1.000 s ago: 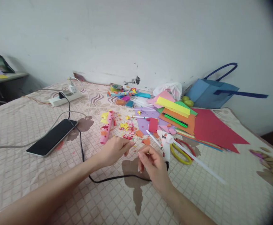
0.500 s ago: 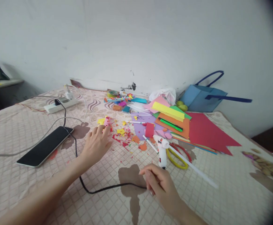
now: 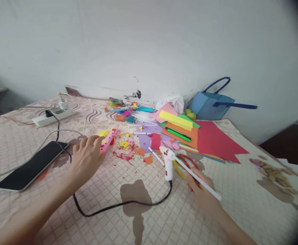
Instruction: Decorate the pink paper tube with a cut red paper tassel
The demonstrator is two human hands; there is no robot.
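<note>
My left hand (image 3: 89, 154) is at a pink spotted strip (image 3: 108, 140) left of the paper scraps, its fingers bent over the strip's near end and its thumb beside it. To the right, my right hand (image 3: 202, 187) reaches the yellow-handled and red-handled scissors (image 3: 179, 169), its fingertips partly hidden behind a glue stick. A white glue gun (image 3: 168, 163) lies between the hands, with the long translucent glue stick (image 3: 198, 178) sticking out of its back over my right hand. Its black cord (image 3: 108, 208) curves across the cloth towards the left.
On the left lie a black phone (image 3: 32, 165) and a white power strip (image 3: 53, 117) with cables. Coloured sheets (image 3: 215, 139), a green cutter (image 3: 178, 134) and scraps (image 3: 124, 144) cover the middle. A blue bag (image 3: 210, 105) stands at the back right.
My right hand has moved right, from the glue gun's cord to the scissors. My left hand has shifted left, and more of the pink strip shows. The view has turned slightly right.
</note>
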